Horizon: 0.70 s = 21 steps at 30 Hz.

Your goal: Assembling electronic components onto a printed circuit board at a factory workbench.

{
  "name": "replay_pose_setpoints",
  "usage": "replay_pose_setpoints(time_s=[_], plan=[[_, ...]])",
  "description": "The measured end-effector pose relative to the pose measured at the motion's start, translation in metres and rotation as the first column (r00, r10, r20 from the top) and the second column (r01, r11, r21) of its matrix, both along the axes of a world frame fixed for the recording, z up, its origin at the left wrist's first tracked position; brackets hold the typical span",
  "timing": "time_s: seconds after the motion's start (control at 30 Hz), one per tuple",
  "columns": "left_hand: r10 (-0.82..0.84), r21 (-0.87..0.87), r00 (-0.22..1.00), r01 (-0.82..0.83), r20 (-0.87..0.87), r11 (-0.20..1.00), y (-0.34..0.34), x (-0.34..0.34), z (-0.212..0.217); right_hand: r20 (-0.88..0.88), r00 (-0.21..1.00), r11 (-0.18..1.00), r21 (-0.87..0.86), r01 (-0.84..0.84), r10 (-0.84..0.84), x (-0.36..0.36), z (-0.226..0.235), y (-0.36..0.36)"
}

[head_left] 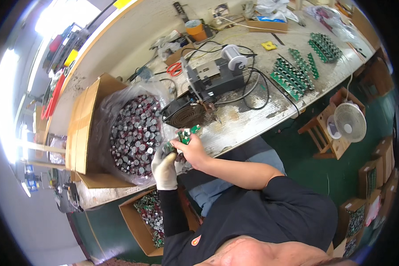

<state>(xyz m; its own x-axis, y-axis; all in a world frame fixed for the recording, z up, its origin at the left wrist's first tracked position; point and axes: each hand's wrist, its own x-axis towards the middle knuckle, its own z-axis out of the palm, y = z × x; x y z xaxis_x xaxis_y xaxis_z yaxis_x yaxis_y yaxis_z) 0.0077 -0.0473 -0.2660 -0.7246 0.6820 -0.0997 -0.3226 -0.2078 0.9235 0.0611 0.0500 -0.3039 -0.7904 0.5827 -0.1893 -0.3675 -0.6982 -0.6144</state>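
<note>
While the right hand clasps jutting green boards, the left hand, grip unclear, sits alongside.

Room rt. on bench, blk. machine fwd.

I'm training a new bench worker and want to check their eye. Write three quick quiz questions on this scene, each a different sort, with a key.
1. True or false: the left hand is gloved and the right hand is bare.

2. Multiple choice: what lies heaped in the plastic-lined cardboard box on the bench?
a) coiled cables
b) silver-topped cylinders
c) folded cloths

3. Short answer: what is the right hand holding?

Key: 1. True. 2. b. 3. It holds small green circuit boards.
</note>
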Motion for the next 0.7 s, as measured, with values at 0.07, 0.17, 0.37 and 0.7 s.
replay_pose_setpoints(time_s=[0.07,0.17,0.37,0.7], plan=[[-0.026,-0.148,0.930,-0.030,-0.366,0.989,0.004,0.013,0.001,0.097,0.995,0.937,0.349,-0.029,-0.005,0.005,0.005,-0.003],[0.112,-0.096,0.984,-0.126,-0.136,0.987,0.008,0.035,0.000,0.177,0.984,0.566,0.814,-0.132,-0.024,0.023,0.027,0.001],[0.139,0.398,0.990,-0.119,-0.021,0.910,0.001,0.010,-0.061,0.223,0.972,0.040,0.974,-0.221,-0.066,0.030,0.033,0.002],[0.594,0.113,0.804,-0.589,-0.009,0.800,-0.069,0.025,0.021,0.182,0.974,0.356,0.908,-0.219,0.136,0.061,0.025,0.005]])
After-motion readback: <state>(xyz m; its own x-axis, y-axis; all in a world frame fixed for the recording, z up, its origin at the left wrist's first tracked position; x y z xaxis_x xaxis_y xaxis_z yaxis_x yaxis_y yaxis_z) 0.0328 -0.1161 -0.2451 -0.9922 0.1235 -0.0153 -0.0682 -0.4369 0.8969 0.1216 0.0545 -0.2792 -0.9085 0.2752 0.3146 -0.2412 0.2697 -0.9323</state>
